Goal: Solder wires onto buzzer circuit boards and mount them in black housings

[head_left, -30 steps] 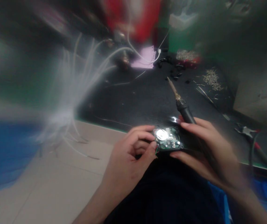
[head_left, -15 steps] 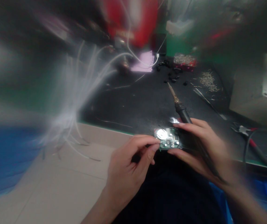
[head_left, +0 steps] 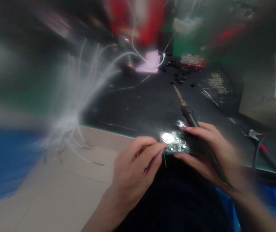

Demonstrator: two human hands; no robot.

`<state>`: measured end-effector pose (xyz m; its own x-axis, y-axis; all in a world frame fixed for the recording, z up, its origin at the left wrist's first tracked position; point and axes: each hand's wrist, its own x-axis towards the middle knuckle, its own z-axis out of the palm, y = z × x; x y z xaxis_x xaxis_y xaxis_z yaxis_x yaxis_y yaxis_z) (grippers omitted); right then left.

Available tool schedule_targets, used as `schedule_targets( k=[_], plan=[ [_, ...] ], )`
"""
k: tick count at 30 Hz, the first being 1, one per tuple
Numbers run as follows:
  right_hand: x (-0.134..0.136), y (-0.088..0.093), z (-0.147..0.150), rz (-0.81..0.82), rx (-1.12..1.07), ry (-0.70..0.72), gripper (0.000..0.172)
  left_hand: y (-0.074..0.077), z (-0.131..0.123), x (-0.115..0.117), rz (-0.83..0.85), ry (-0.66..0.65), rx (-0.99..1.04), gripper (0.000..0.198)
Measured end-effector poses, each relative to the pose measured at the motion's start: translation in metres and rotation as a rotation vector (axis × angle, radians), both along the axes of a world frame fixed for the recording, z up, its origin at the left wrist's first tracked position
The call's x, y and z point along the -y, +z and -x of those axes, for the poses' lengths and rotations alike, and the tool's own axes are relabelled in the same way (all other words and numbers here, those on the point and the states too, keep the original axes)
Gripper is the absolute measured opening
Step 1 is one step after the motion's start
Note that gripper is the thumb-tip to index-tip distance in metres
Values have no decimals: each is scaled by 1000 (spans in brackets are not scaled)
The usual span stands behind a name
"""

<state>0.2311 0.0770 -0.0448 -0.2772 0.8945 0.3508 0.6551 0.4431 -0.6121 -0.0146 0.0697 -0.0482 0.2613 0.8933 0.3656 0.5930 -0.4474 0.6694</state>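
Observation:
A small green circuit board [head_left: 180, 143] with a shiny round silver part is held just off the front of the bench. My right hand [head_left: 211, 148] grips it between fingers and thumb. A soldering iron [head_left: 188, 114] also lies in that hand, its tip pointing away over the bench. By the right index finger shows a small shiny metal piece [head_left: 180, 123], perhaps the end of a tool. My left hand [head_left: 138, 164] pinches at the board's left edge; what its fingertips hold is hidden. A thin green wire [head_left: 165, 160] hangs below them.
White wires [head_left: 80, 106] hang over the bench's left edge. Pink paper [head_left: 149, 62], small black parts [head_left: 180, 79], a box of metal pieces [head_left: 192, 61] and a pile of pins [head_left: 217, 83] lie farther back. Pliers [head_left: 251, 133] and a grey metal case [head_left: 258, 93] are on the right.
My left fingers have shifted their pinch at the board's left edge, and the green wire now shows hanging beneath. My right hand keeps the board and iron almost still.

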Motion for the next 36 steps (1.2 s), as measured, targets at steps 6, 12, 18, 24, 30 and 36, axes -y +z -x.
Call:
schedule_targets(
  k=[6,12,18,24,30,36],
  plan=[
    [-1,0,1,-1,-8,5,59,0,-6,0,238,62,223,24],
    [-2,1,2,-1,-14,8,60,-4,-11,1,459,74,477,13],
    [-2,1,1,-7,-17,7,61,-2,-9,-2,472,88,409,7],
    [-3,0,1,-34,-14,15,60,9,-11,-7,532,108,383,2],
    [-4,0,2,-39,6,3,61,17,-12,-14,543,83,364,4],
    [8,13,-7,-50,-19,-40,63,21,-12,-14,536,64,331,6]
  ],
)
